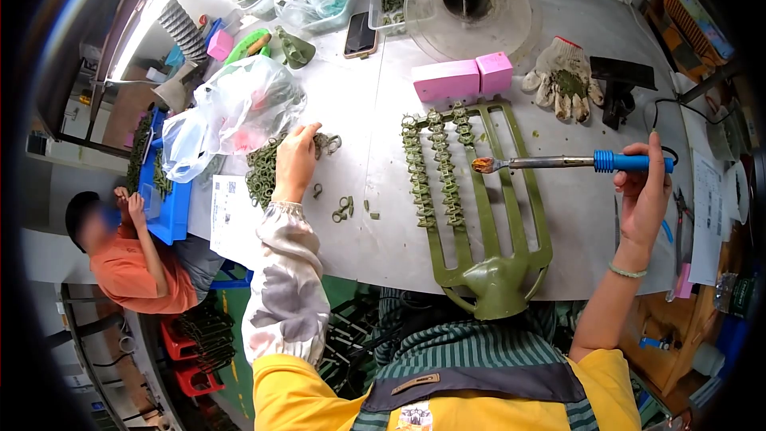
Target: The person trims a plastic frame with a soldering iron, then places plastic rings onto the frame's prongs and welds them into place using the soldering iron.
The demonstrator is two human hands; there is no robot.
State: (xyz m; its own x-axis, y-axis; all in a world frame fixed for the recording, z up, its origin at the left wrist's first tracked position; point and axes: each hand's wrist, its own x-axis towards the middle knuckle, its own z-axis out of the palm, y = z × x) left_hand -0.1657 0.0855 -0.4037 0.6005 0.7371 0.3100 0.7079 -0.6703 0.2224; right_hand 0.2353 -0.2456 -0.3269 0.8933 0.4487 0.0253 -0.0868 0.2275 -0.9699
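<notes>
My right hand (642,191) grips a soldering iron (610,161) by its blue handle, index finger stretched along it. The iron points left, its browned, crusted tip above a green wax-like frame (503,211) with long parallel bars. Rows of small green rings (439,168) line the frame's left bars; its bars at right are bare. My left hand (295,164), in a pale sleeve cover, rests at a pile of loose green rings (262,174). Its fingers are bunched; whatever they pinch is hidden. Several stray rings (343,209) lie to its right.
Pink blocks (447,80) and a stained glove (565,84) sit beyond the frame. Behind them stands a round clear cover (427,16) with a duct opening. A phone (361,35) and plastic bags (239,108) lie further left. Another person (136,259) works at a blue tray (171,211).
</notes>
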